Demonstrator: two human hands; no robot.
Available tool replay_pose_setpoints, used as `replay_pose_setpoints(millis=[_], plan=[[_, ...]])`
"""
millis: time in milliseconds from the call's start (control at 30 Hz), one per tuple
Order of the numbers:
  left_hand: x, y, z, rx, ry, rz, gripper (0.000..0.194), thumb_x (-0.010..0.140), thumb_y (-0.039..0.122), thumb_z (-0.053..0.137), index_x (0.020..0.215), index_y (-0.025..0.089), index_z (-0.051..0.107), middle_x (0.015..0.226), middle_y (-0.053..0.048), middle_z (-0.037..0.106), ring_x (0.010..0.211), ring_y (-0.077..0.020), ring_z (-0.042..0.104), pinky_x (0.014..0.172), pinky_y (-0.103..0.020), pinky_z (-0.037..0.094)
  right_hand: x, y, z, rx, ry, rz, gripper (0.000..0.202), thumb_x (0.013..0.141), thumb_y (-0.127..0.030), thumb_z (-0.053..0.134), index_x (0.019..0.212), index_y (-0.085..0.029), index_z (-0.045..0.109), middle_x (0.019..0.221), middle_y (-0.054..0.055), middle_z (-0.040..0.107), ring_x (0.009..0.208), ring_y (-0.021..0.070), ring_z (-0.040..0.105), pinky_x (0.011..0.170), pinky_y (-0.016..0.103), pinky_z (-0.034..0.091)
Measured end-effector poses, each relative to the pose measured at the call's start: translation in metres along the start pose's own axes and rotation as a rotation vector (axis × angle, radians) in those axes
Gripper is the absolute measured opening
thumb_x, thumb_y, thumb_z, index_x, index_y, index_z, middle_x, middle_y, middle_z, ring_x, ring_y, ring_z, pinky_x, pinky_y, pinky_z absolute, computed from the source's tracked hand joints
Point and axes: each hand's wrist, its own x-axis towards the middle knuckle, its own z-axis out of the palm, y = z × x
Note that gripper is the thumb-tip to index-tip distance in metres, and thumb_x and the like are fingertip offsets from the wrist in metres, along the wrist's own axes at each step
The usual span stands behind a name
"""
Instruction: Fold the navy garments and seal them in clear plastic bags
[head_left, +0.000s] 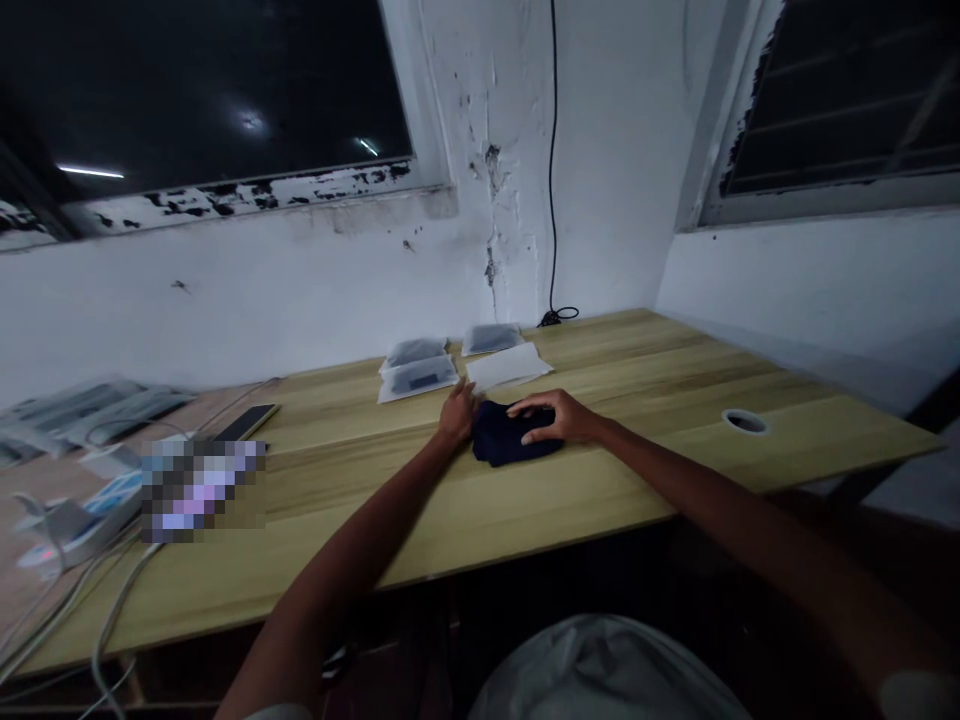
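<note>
A dark blue folded cloth (504, 436) lies on the wooden table (600, 480). My right hand (559, 414) rests on its right side, thumb and fingers apart over the fabric. At the cloth's upper left edge is my left hand (458, 411); its fingers point away from me and their grip is too small to make out. Just behind the hands lies a flat white packet (510, 366), with its near left corner close to my left fingers.
Several frosted packets, one of them a dark-filled packet (491, 338), lie near the wall. A phone (246, 422), a power strip (82, 540) with cables and more bags (97, 410) are at left. A round hole (745, 422) is at right.
</note>
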Motion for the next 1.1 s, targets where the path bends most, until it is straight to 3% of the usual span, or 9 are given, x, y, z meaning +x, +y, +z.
replay_pose_setpoints(millis=[100, 167, 300, 367, 433, 633, 833, 1000, 1100], plan=[[-0.003, 0.011, -0.014, 0.014, 0.061, -0.030, 0.027, 0.094, 0.031, 0.046, 0.105, 0.015, 0.065, 0.117, -0.013, 0.063, 0.115, -0.0247, 0.057, 0.103, -0.040, 0.044, 0.004, 0.005, -0.005, 0.001, 0.226, 0.065, 0.039, 0.075, -0.044, 0.073, 0.104, -0.019, 0.072, 0.103, 0.009, 0.073, 0.090, 0.0211, 0.068, 0.085, 0.036, 0.054], [-0.008, 0.024, -0.025, -0.035, 0.001, -0.013, 0.037, 0.097, 0.041, 0.041, 0.101, 0.015, 0.067, 0.106, -0.011, 0.066, 0.100, -0.0237, 0.062, 0.095, -0.038, 0.048, 0.004, 0.015, -0.011, -0.047, 0.311, 0.084, 0.035, 0.079, -0.042, 0.069, 0.105, -0.019, 0.072, 0.107, 0.009, 0.072, 0.096, 0.0216, 0.067, 0.086, 0.036, 0.054], [-0.022, 0.051, -0.034, -0.131, -0.362, 0.109, 0.046, 0.084, 0.058, 0.058, 0.102, 0.018, 0.069, 0.097, -0.008, 0.069, 0.091, -0.0246, 0.064, 0.083, -0.035, 0.051, 0.002, 0.042, -0.017, -0.009, 0.250, 0.174, 0.037, 0.085, -0.038, 0.063, 0.118, -0.021, 0.067, 0.123, 0.010, 0.066, 0.107, 0.0216, 0.064, 0.092, 0.038, 0.051], [-0.029, 0.061, -0.031, -0.139, -0.405, 0.161, 0.055, 0.070, 0.057, 0.073, 0.108, 0.018, 0.067, 0.101, -0.008, 0.069, 0.096, -0.0266, 0.063, 0.084, -0.035, 0.050, 0.002, 0.052, -0.017, 0.036, 0.196, 0.255, 0.039, 0.083, -0.036, 0.066, 0.118, -0.020, 0.067, 0.120, 0.011, 0.068, 0.106, 0.0218, 0.065, 0.093, 0.038, 0.050], [-0.034, 0.066, -0.026, -0.164, -0.383, 0.166, 0.056, 0.065, 0.051, 0.080, 0.109, 0.019, 0.066, 0.104, -0.008, 0.068, 0.096, -0.0260, 0.063, 0.085, -0.036, 0.050, 0.003, 0.055, -0.019, 0.094, 0.103, 0.336, 0.045, 0.076, -0.034, 0.073, 0.118, -0.018, 0.067, 0.110, 0.011, 0.072, 0.100, 0.0218, 0.066, 0.089, 0.037, 0.051], [-0.037, 0.069, -0.022, -0.196, -0.246, 0.331, 0.020, 0.073, 0.023, 0.077, 0.088, 0.018, 0.065, 0.106, -0.009, 0.065, 0.106, -0.0250, 0.057, 0.095, -0.041, 0.046, 0.004, 0.043, -0.033, 0.104, -0.178, 0.410, 0.054, 0.064, -0.043, 0.081, 0.109, -0.014, 0.072, 0.086, 0.005, 0.073, 0.078, 0.0177, 0.064, 0.071, 0.028, 0.047], [-0.045, 0.083, -0.031, -0.219, -0.116, 0.490, 0.017, 0.083, 0.008, 0.057, 0.096, 0.019, 0.059, 0.115, -0.010, 0.062, 0.108, -0.0224, 0.056, 0.095, -0.040, 0.047, 0.002, 0.036, -0.040, 0.097, -0.201, 0.391, 0.042, 0.069, -0.053, 0.074, 0.084, -0.014, 0.076, 0.077, 0.002, 0.070, 0.071, 0.0150, 0.057, 0.069, 0.026, 0.041], [-0.051, 0.097, -0.040, -0.371, -0.082, 0.516, 0.023, 0.081, 0.004, 0.048, 0.095, 0.020, 0.057, 0.116, -0.010, 0.064, 0.109, -0.0206, 0.058, 0.094, -0.039, 0.048, -0.002, 0.037, -0.048, 0.187, -0.326, 0.393, 0.044, 0.073, -0.057, 0.070, 0.083, -0.014, 0.075, 0.071, 0.001, 0.066, 0.063, 0.0124, 0.052, 0.063, 0.025, 0.039], [-0.052, 0.103, -0.044, -0.540, -0.110, 0.472, 0.011, 0.083, 0.011, 0.051, 0.084, 0.020, 0.057, 0.107, -0.010, 0.068, 0.104, -0.0211, 0.062, 0.092, -0.040, 0.050, -0.003, 0.038, -0.049, 0.173, -0.351, 0.424, 0.047, 0.078, -0.059, 0.063, 0.072, -0.013, 0.071, 0.057, -0.002, 0.057, 0.053, 0.0101, 0.044, 0.056, 0.024, 0.036]])
